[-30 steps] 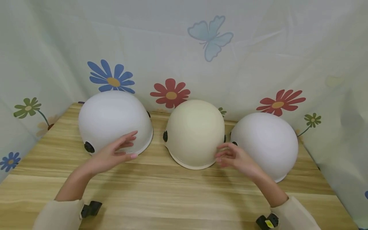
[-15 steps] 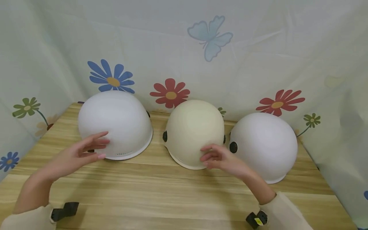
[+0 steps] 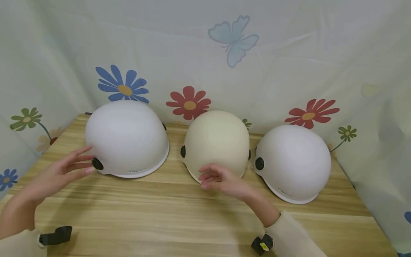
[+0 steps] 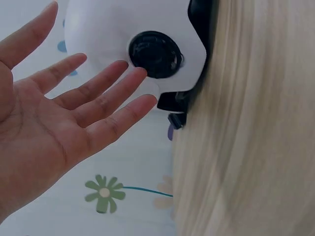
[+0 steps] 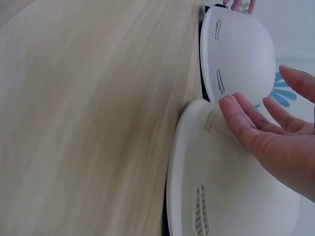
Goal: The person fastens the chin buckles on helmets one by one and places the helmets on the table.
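Three helmets stand in a row on the wooden table (image 3: 144,210): a white helmet (image 3: 128,132) at left, a cream helmet (image 3: 216,139) in the middle and a second white helmet (image 3: 295,157) at right. My left hand (image 3: 61,175), fingers spread, is beside the left helmet's black round side disc (image 4: 155,54); whether the fingertips touch it I cannot tell. In front of the cream helmet hovers my right hand (image 3: 224,180), its fingers loosely bent and holding nothing. The right wrist view shows its fingers over the cream shell (image 5: 236,177), with the left white helmet beyond.
Behind the helmets hangs a pale curtain (image 3: 179,46) printed with flowers and a butterfly. Black wrist cameras sit on the left sleeve (image 3: 19,244) and the right sleeve (image 3: 292,237). Narrow gaps separate the helmets.
Both hands have moved left: the left from in front of the left helmet to its outer side, the right from the gap beside the right helmet across the cream one. The helmets stay put.
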Action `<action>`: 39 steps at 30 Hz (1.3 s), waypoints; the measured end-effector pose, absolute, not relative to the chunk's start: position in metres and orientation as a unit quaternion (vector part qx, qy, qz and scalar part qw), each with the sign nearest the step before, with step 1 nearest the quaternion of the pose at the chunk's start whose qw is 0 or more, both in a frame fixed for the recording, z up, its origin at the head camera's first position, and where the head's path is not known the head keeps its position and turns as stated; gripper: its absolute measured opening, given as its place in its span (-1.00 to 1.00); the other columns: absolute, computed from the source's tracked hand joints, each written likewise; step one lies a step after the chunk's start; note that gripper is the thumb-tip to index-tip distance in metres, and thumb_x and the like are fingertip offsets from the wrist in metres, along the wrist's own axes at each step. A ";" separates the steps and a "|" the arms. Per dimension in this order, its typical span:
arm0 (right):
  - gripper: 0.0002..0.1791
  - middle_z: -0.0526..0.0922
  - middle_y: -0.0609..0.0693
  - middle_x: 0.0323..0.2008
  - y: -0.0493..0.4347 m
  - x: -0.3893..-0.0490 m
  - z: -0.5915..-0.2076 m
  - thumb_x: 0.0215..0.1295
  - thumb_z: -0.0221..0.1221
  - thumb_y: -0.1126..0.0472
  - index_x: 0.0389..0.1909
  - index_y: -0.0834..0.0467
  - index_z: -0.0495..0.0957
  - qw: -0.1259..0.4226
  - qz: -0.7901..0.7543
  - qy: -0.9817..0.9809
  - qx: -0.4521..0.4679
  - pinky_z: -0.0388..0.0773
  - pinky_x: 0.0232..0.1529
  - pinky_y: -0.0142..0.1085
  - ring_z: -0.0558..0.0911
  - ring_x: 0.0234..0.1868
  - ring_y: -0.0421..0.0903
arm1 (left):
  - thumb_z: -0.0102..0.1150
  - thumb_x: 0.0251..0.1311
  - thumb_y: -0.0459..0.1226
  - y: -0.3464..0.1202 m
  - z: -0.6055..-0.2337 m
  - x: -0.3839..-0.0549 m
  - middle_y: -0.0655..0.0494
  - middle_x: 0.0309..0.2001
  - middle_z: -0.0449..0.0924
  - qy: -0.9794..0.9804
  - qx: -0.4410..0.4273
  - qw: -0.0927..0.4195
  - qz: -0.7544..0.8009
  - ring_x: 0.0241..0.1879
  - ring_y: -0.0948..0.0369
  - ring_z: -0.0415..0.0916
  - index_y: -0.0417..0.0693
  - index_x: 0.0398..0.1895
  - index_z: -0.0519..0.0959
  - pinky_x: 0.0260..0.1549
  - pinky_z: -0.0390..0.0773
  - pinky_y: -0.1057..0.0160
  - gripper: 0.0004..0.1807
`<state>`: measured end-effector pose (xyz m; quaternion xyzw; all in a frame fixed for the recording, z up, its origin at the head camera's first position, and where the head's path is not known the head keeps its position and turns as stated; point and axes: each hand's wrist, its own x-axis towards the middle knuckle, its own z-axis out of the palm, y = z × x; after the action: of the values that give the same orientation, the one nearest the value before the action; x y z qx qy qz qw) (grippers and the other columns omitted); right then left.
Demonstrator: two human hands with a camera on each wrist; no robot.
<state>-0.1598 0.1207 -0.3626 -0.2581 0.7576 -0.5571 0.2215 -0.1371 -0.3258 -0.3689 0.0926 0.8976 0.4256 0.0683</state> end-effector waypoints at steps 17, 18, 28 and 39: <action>-0.46 0.51 0.23 -0.03 0.056 -0.179 -0.388 0.16 0.19 0.36 0.19 0.30 0.31 0.236 -0.563 0.765 -0.205 0.48 -0.10 -0.31 0.53 -0.05 -0.04 | -0.05 0.33 -0.17 -0.340 -0.379 -0.144 -0.40 0.31 -0.07 0.879 0.077 0.091 0.461 0.17 -0.37 0.05 0.16 0.44 -0.29 -0.30 0.43 0.45 -0.21; -0.45 0.51 0.22 -0.03 0.053 -0.180 -0.389 0.15 0.20 0.35 0.19 0.29 0.32 0.236 -0.566 0.765 -0.199 0.48 -0.10 -0.31 0.53 -0.06 -0.04 | -0.05 0.33 -0.17 -0.340 -0.379 -0.144 -0.40 0.31 -0.07 0.878 0.076 0.092 0.463 0.17 -0.37 0.04 0.16 0.44 -0.29 -0.31 0.43 0.45 -0.21; -0.44 0.44 0.24 0.05 0.029 -0.188 -0.392 0.19 0.16 0.36 0.23 0.27 0.28 0.268 -0.612 0.730 -0.146 0.48 -0.06 -0.29 0.54 -0.06 -0.05 | -0.03 0.32 -0.18 -0.337 -0.380 -0.144 -0.41 0.32 -0.10 0.874 0.074 0.094 0.471 0.18 -0.37 0.03 0.17 0.44 -0.30 -0.25 0.46 0.33 -0.19; -0.42 0.41 0.25 0.06 0.011 -0.199 -0.394 0.17 0.15 0.42 0.24 0.26 0.25 0.260 -0.639 0.716 -0.105 0.49 -0.06 -0.22 0.51 -0.07 -0.03 | -0.05 0.33 -0.18 -0.339 -0.383 -0.143 -0.42 0.31 -0.09 0.867 0.080 0.101 0.482 0.19 -0.37 0.03 0.22 0.43 -0.37 -0.23 0.45 0.37 -0.17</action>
<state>-0.1989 0.0110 -0.3935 -0.1050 0.7162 -0.6391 0.2599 -0.1426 -0.3389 -0.3829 0.0801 0.8667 0.4818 0.1014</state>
